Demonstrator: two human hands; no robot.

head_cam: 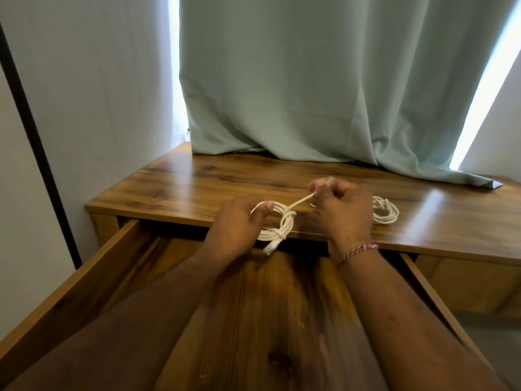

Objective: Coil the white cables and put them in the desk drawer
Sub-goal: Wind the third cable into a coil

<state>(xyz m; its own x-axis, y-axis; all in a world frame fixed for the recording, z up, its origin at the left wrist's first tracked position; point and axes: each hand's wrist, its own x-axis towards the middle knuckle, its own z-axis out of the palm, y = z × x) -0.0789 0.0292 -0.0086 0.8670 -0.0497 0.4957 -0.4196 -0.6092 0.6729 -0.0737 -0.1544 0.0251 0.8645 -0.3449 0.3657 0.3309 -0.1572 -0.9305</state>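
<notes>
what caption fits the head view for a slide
Both hands tie off a coiled white cable above the open drawer.

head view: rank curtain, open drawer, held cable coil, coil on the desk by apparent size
1. Curtain
2. Drawer, though it is nearer the camera, so its look is inflated
3. Held cable coil
4. Coil on the desk, partly hidden behind the right hand, so the last two are unsure

The right hand (342, 213) hides part of the second coil (386, 211); its fingers (320, 185) blur
</notes>
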